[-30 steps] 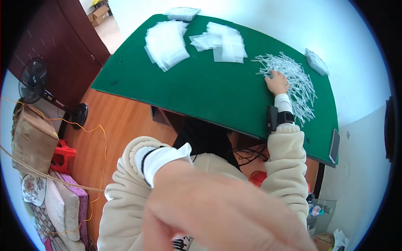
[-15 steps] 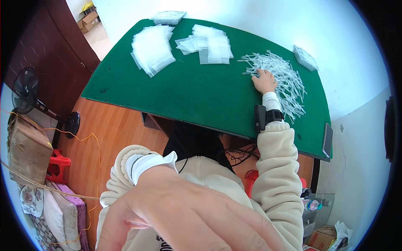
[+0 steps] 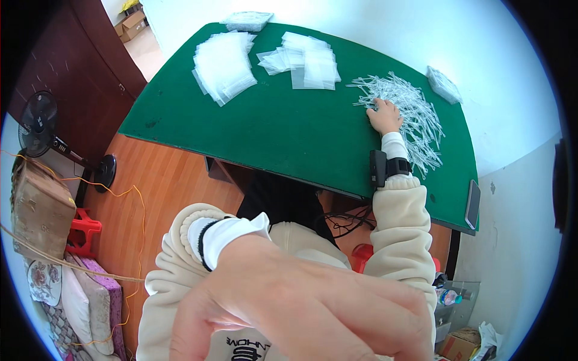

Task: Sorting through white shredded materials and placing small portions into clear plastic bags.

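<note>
My right hand [image 3: 386,117] rests on the left side of a loose pile of thin, clear-white sticks [image 3: 421,126], fingers spread over it. Nothing is visibly gripped there. Close to the camera, my left hand [image 3: 283,295] fills the lower middle of the picture. Its thumb stands apart from its bent fingers, and no object shows in it; the fingertips run past the lower edge. Farther left on the table lie a fanned stack of clear plastic bags [image 3: 223,66] and a second, looser stack of clear bags [image 3: 316,63].
The table [image 3: 283,126] has a green top. Clear packs stand at its far left edge [image 3: 248,21] and far right [image 3: 444,85]. A phone [image 3: 472,204] lies at the right edge. A fan [image 3: 39,123], a carton [image 3: 42,204] and a red stool [image 3: 83,233] are at left.
My left hand has shifted slightly right, its fingers bending more. My right hand stays on the pile. The whole view has shifted slightly.
</note>
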A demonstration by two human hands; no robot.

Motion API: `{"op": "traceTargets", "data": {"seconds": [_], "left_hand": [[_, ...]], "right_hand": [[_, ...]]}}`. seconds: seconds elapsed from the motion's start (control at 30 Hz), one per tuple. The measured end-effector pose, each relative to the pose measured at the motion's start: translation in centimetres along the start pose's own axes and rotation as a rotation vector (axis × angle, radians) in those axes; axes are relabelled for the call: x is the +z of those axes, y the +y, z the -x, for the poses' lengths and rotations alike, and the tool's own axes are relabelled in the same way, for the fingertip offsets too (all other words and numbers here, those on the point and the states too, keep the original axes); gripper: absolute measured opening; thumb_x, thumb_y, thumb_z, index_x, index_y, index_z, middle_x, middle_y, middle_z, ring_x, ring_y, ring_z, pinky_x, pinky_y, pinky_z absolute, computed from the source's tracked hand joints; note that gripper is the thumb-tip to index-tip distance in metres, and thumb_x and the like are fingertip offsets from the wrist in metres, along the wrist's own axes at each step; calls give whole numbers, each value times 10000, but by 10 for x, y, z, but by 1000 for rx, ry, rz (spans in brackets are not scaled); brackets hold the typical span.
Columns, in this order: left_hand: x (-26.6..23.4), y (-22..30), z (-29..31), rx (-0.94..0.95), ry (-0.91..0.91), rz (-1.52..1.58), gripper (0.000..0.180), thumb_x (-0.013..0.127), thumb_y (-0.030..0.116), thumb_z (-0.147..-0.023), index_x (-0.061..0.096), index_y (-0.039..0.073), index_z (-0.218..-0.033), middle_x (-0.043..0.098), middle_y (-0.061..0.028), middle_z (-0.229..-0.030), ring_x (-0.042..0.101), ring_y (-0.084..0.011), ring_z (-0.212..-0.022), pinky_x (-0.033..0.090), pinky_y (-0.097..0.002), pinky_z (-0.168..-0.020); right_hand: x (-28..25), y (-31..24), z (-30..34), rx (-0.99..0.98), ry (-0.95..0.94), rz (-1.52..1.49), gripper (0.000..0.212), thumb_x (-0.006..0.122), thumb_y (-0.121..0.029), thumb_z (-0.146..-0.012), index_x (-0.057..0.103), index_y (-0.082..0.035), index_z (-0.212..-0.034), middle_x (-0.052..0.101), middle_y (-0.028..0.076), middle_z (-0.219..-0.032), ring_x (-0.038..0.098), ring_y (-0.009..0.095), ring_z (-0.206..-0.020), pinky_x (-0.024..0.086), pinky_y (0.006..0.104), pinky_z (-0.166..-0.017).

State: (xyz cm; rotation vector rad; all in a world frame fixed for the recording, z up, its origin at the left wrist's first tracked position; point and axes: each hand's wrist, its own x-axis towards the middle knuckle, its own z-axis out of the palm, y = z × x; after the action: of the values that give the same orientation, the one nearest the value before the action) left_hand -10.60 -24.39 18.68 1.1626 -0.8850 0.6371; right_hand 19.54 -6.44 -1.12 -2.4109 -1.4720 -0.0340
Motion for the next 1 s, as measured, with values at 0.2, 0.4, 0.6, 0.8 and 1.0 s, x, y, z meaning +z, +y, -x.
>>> {"op": "traceTargets", "data": {"seconds": [0.2,0.4,0.6,0.8,1.0], "left_hand": [[-1,-2,-3,-27,-15,-6,683,417,538,-836,617,-104,-955,563,-216,-825,542,-294,-691,426,-362,-737],[-4,-5,-5,-55,-44,-7,670,414,550,-834,642,-72,-941,557,-164,-775,523,-254,-622,406,-344,-745],[-3,-11,6,42,-4,-57,643,409,547,-834,589,-44,-1011,533,-165,-829,502,-255,-692,392,-335,-737],[-4,-20,15,160,22,-103,627,402,545,-833,526,-12,-1094,503,-167,-893,475,-256,-775,375,-325,-727],[-4,-15,13,208,-7,-23,585,407,519,-836,467,39,-1164,479,-156,-966,466,-259,-847,355,-326,-745]], "right_hand": [[2,2,0,12,8,6,473,538,-326,-709,530,-230,-1172,405,73,-1313,294,274,-1253,139,560,-1011],[2,3,2,8,3,6,474,536,-326,-707,529,-236,-1172,407,70,-1311,296,272,-1251,134,570,-1007],[3,0,0,8,2,12,476,537,-330,-705,528,-237,-1172,409,63,-1308,301,273,-1248,142,569,-1005],[3,2,-2,9,12,29,477,538,-338,-705,529,-236,-1171,410,62,-1307,310,280,-1242,158,570,-1000],[-6,3,4,20,-26,42,474,542,-359,-704,537,-235,-1161,427,70,-1284,328,288,-1228,181,563,-995]]}}
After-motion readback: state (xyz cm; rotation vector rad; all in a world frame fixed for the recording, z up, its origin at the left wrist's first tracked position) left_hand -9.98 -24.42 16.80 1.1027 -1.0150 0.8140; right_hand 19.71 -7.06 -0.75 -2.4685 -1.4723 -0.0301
